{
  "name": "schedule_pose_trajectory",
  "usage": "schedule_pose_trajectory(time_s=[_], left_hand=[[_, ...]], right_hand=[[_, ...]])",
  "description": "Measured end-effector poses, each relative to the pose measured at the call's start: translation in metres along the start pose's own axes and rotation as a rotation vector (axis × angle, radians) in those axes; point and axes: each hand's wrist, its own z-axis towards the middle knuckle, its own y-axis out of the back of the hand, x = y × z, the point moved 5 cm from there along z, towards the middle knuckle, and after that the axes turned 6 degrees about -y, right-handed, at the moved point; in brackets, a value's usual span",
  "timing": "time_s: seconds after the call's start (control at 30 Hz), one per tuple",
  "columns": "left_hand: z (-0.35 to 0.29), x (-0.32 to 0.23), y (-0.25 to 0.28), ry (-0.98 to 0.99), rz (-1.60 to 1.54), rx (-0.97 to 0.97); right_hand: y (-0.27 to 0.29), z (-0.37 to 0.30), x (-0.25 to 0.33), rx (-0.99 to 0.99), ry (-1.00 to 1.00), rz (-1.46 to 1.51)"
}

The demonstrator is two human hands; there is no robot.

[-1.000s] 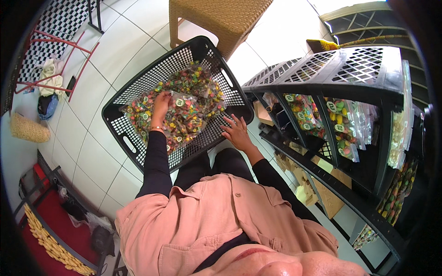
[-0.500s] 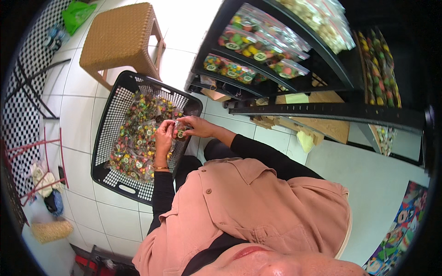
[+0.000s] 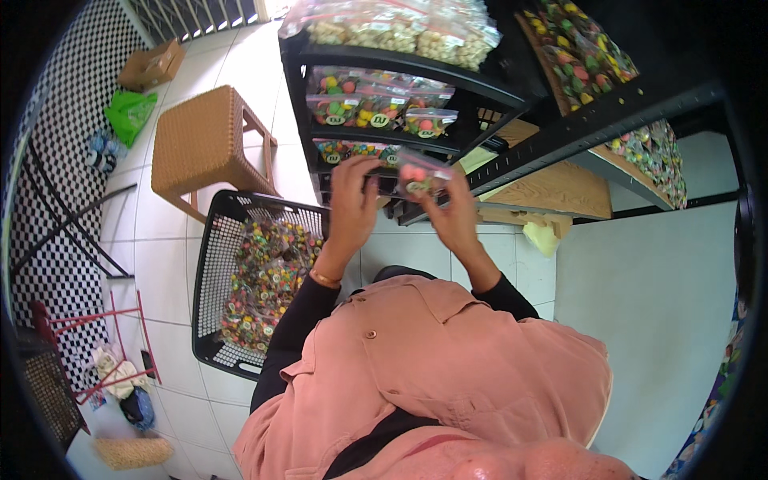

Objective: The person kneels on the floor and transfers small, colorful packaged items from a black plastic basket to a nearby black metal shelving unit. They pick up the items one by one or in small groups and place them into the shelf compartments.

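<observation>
A small clear zip bag of round coloured sweets (image 3: 414, 175), with a pale round label, is pinched in my right hand (image 3: 454, 216) in front of the shelf rack. To the left of it, my left hand (image 3: 350, 206) is raised with its fingers apart and bent toward the lower shelf; nothing shows in it. Behind both hands, a row of similar sweet bags (image 3: 340, 150) fills that lower shelf. Down to the left stands a black plastic basket (image 3: 210, 272) on the floor, holding many small sweet bags (image 3: 268, 288).
The black metal rack (image 3: 496, 96) carries more bags of sweets and, on top, bags of pale pieces (image 3: 384, 36). A wicker stool (image 3: 192, 148) is beyond the basket. Farther left are a green plastic bag (image 3: 128, 116), a cardboard box (image 3: 152, 66) and a red metal frame (image 3: 120, 344).
Both hands have risen from above the basket to the shelf rack on the right, the right one bringing a sweet bag. The left hand has come off the bag. The view has turned rightward.
</observation>
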Motion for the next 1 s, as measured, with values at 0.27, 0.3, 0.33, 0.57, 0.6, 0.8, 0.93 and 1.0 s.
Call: schedule_pose_trajectory(time_s=[0.27,0.3,0.33,0.57,0.6,0.8,0.93,1.0], left_hand=[[0.046,-0.024,-0.083,-0.37,0.166,0.318],[0.048,-0.019,-0.087,-0.38,0.219,0.331],[0.05,-0.012,-0.088,-0.352,0.263,0.353],[0.057,0.015,-0.068,-0.365,0.271,0.363],[0.057,0.013,-0.067,-0.362,0.269,0.352],[0.055,0.006,-0.062,-0.339,0.287,0.309],[0.055,0.012,-0.062,-0.325,0.279,0.299],[0.055,0.014,-0.061,-0.313,0.279,0.293]], right_hand=[[0.056,0.015,-0.005,-0.365,-0.037,-0.069],[0.058,0.016,-0.006,-0.379,-0.037,-0.091],[0.058,0.017,-0.009,-0.381,-0.043,-0.072],[0.048,0.029,0.0,-0.384,0.08,-0.034],[0.047,0.032,0.001,-0.378,0.077,-0.028],[0.037,0.048,-0.005,-0.324,0.006,0.011],[0.028,0.055,-0.011,-0.284,-0.027,0.052],[0.024,0.058,-0.013,-0.261,-0.044,0.084]])
